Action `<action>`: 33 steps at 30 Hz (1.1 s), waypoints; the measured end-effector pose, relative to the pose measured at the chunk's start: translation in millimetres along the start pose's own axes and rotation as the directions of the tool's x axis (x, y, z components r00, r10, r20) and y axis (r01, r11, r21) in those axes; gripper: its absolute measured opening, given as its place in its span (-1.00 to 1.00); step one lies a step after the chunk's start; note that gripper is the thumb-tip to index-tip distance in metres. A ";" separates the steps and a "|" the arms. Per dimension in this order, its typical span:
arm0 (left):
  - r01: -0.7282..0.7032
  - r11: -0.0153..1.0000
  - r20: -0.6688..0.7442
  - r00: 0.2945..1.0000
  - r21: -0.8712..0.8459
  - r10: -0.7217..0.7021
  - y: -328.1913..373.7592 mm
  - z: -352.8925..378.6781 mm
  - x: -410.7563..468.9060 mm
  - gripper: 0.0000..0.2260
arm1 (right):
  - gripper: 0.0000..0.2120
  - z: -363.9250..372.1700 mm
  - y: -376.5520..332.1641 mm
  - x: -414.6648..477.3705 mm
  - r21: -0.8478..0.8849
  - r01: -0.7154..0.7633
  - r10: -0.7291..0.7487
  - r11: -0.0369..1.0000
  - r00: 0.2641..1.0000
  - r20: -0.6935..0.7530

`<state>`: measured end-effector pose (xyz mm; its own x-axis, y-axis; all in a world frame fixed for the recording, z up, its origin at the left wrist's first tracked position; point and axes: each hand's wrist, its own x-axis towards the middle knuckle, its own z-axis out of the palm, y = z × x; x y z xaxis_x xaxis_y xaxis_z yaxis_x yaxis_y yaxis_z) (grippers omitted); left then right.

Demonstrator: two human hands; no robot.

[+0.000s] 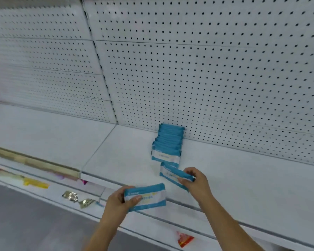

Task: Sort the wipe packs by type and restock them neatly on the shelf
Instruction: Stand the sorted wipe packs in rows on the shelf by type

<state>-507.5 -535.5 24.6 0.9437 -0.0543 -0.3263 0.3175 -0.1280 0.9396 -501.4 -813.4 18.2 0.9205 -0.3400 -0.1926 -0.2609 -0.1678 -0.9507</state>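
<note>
Just in front of the row of wipe packs (168,142), the right hand (194,180) pinches a blue-and-white wipe pack (172,175) by its upper right edge, fingers curled over the top and thumb beneath. This pack is tilted and sits close to the front pack of the row; whether its lower edge touches the shelf (243,178) cannot be told. The row itself stands upright on the shelf, face forward, and runs back until the rearmost pack meets the pegboard back panel (207,69).

Nearer the camera, the left hand (120,200) grips a second wipe pack (147,196) of the same kind by its left end, thumb across the printed face and fingers behind. That pack is held lengthwise in the air over the shelf's front edge, apart from the other one.

Below, on the lower shelf (49,192), lie a yellow pack (35,182) and silver foil packets (70,195) to the left, and a red packet (185,240) between the forearms.
</note>
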 end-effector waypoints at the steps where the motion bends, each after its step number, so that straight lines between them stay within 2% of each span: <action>1: -0.002 1.000 0.009 1.000 0.004 0.002 3.1 -1.0 13.7 -0.80 | -0.79 7.4 -1.3 12.0 -0.026 0.006 -0.006 1.000 1.000 -0.007; 6: 0.004 0.999 0.100 0.995 0.040 -0.008 14.5 0.6 90.3 -0.82 | -0.78 41.7 -1.3 75.4 -0.137 0.039 -0.049 0.990 0.997 -0.066; 9: -0.010 0.998 0.173 0.985 0.056 0.000 13.5 -2.4 133.9 -0.81 | -0.74 61.8 3.4 91.2 -0.167 -0.003 -0.030 0.986 0.980 -0.194; 12: -0.043 0.998 0.196 0.980 0.044 0.034 13.7 -1.4 167.1 -0.68 | -0.66 79.4 -1.7 96.4 -0.228 -0.037 -0.041 0.973 0.944 -0.328; 14: -0.063 0.998 0.203 0.978 0.018 0.058 13.4 2.6 186.5 -0.73 | -0.64 87.9 -6.6 98.3 -0.260 -0.052 -0.052 0.964 0.925 -0.376; 16: -0.059 0.998 0.249 0.967 0.032 0.049 12.9 7.2 202.6 -0.79 | -0.61 94.0 -9.5 98.6 -0.252 -0.093 -0.023 0.963 0.906 -0.422; 19: -0.063 0.996 0.317 0.948 0.068 0.038 16.2 16.0 215.0 -0.75 | -0.50 96.1 -5.3 95.8 -0.160 -0.130 0.039 0.979 0.881 -0.472; 22: -0.105 0.990 0.326 0.943 0.090 0.070 18.2 24.7 221.7 -0.74 | -0.32 91.3 3.8 95.3 -0.018 -0.120 0.098 0.993 0.881 -0.462; 26: -0.163 0.974 0.281 0.953 0.159 0.113 10.9 31.1 219.3 -0.74 | -0.25 86.2 14.9 86.3 0.063 -0.111 0.128 0.992 0.886 -0.445; 30: -0.275 0.920 0.258 0.944 0.279 0.203 4.5 42.0 216.3 -0.71 | 0.04 85.7 18.2 75.5 -0.010 -0.180 0.172 0.984 0.951 -0.257; 31: -0.307 0.902 0.263 0.937 0.303 0.230 5.5 45.5 214.8 -0.72 | 0.07 86.5 15.9 76.2 0.006 -0.198 0.194 0.980 0.957 -0.215; 33: -0.382 0.857 0.289 0.912 0.346 0.290 10.2 52.7 212.7 -0.72 | 0.01 86.4 7.8 82.9 0.060 -0.206 0.213 0.977 0.961 -0.177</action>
<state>-308.4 -600.5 -40.6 0.9263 -0.3727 -0.0549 -0.1206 -0.4314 0.8941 -402.0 -762.9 -26.1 0.7771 -0.5265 -0.3449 -0.4272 -0.0387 -0.9033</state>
